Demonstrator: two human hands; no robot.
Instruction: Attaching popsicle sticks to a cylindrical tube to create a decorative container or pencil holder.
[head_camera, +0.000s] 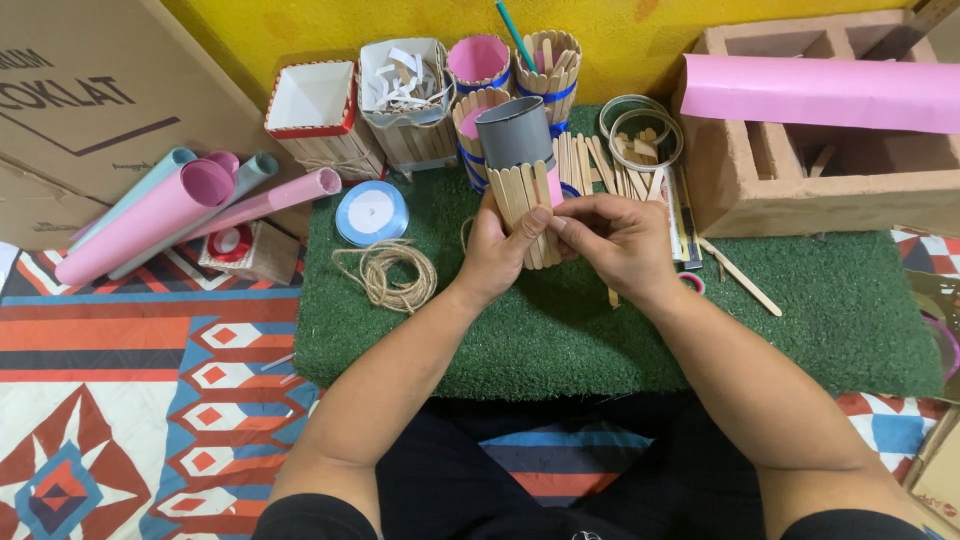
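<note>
- A green turf mat is taken as the landmark; a brown cardboard box with dark lettering stands beyond its far-left corner.
- A pink paper roll lies on a hollow block at its far-right corner.
- Above its centre, a grey tube clad in wooden sticks is gripped by left hand fingers.
- Right hand fingers are closed on one stick; it is best pressed flush and parallel.

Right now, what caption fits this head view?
Both hands press wooden sticks around a grey tube over green turf.

L hand + R hand raised together, fingers curled, pinching.
</note>
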